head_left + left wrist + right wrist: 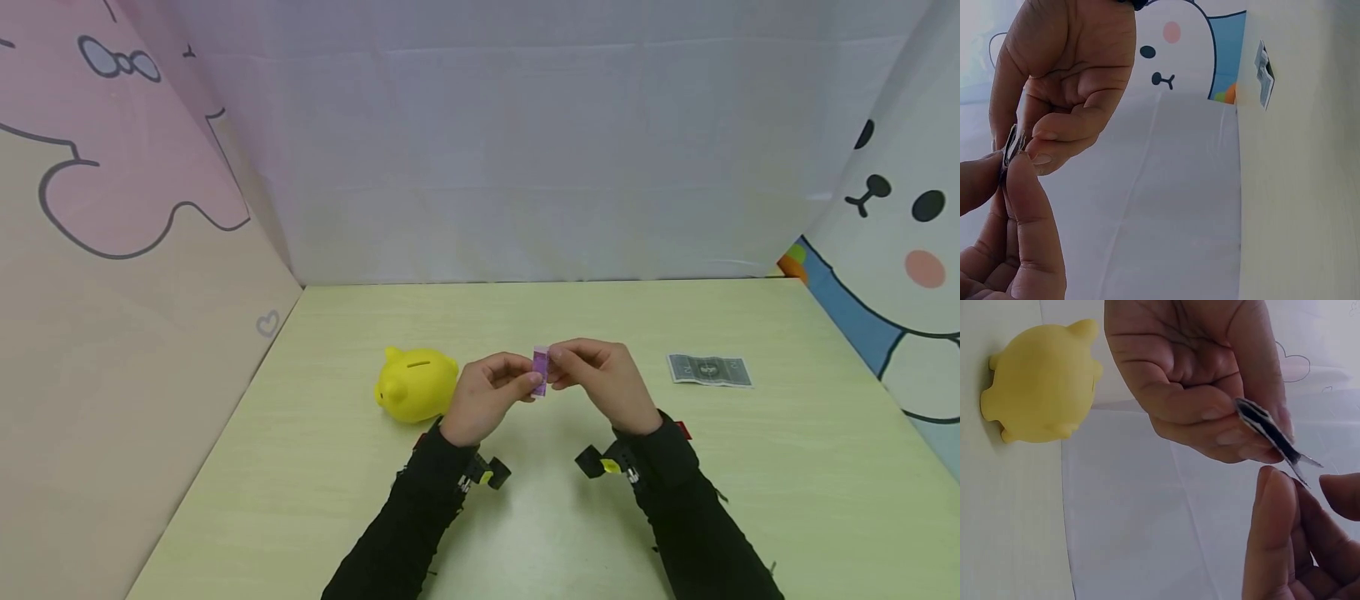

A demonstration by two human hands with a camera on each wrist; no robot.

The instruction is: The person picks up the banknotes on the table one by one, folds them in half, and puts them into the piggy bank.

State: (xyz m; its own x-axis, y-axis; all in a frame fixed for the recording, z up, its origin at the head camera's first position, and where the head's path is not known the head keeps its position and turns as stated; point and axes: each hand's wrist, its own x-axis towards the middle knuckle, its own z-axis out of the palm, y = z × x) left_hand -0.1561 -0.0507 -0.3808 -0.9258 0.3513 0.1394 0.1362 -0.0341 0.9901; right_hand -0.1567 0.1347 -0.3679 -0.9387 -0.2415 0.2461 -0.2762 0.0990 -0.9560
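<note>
A small purple banknote (540, 372), folded narrow, is up between both hands. My left hand (489, 396) pinches it between thumb and fingers. At its other end, the thumb and forefinger of my right hand (603, 379) are curled round the edge; the right wrist view shows a small gap at that thumb. Seen edge-on, the folded note (1269, 431) has layers that stand slightly apart. A yellow piggy bank (416, 387) stands beside the left hand, its coin slot on top.
A grey-green banknote (708, 371) with creases lies on the pale table (810, 500) to the right. White cloth (525, 158) hangs behind the table. Cartoon-printed sheets (135, 333) flank it on both sides.
</note>
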